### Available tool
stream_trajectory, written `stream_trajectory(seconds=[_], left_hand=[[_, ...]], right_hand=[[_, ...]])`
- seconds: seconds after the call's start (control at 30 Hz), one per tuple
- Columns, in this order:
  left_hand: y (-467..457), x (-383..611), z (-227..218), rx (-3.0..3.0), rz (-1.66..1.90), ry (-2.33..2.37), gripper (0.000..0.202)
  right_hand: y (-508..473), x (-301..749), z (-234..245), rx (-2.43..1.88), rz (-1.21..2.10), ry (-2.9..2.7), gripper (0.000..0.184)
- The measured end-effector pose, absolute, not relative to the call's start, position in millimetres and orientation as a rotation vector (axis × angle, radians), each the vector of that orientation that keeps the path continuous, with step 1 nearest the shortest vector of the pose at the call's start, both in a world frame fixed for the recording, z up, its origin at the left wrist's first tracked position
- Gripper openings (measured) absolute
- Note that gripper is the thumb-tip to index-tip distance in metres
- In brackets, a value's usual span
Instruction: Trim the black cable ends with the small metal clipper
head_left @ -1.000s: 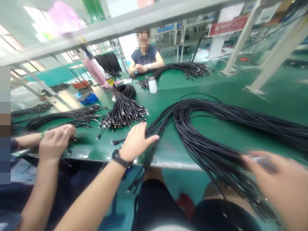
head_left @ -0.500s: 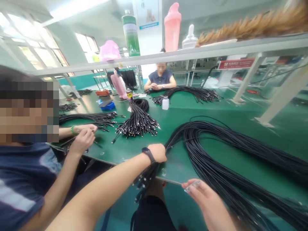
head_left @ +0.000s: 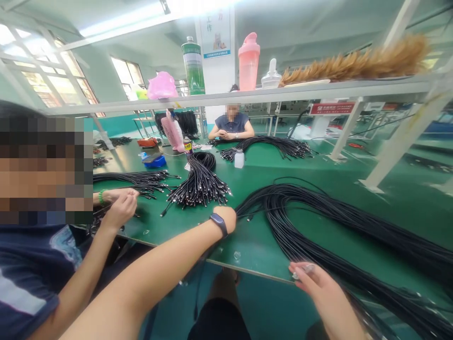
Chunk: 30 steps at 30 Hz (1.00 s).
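Right at the front, the left hand sits curled on the green-topped workbench, a black wristband on its wrist. The fingers fold down out of sight, so I can't tell whether it has hold of anything! Just beside it lies the narrow end of a huge loop of black cables. That loop sweeps away past the right hand, which comes up low by the bench edge, thumb and fingertips pinched closed on a small shiny piece, too blurred to name. The cables spill over the edge beyond that hand.

Just ahead of the left hand, a tall heap of black cables with metal connector ends sits on the bench. Further left, a co-worker's hands work close together, one wrist wearing a green band, beside a long spread of cables.

Across the bench, a seated person has clasped hands behind another cable bundle and a white plastic bottle. To their right sit a pink fan and a blue tray. Overhead, a shelf carries a pink shaker bottle and a feather duster.
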<state>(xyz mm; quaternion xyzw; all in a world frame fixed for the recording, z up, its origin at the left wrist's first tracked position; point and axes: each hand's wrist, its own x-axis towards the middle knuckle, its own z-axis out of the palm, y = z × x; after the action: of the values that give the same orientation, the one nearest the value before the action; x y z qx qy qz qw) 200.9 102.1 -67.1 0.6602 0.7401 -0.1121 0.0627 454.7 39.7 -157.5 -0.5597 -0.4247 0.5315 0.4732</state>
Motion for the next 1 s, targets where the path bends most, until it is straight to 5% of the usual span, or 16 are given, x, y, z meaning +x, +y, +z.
stream_trajectory(seconds=[0.47,0.77,1.0], left_hand=[[140,251,-112,2.052,-0.025,2.239,0.035],[165,239,-75,1.831,-0.105,1.879,0.031],[79,203,-61,1.411,0.189,1.467,0.023]], right_hand=[[45,469,-151,-1.408,1.35,-1.289,0.031],[54,475,-156,-1.428,1.392,-1.317,0.038],[44,476,-149,-1.407,1.393,-1.251,0.037]])
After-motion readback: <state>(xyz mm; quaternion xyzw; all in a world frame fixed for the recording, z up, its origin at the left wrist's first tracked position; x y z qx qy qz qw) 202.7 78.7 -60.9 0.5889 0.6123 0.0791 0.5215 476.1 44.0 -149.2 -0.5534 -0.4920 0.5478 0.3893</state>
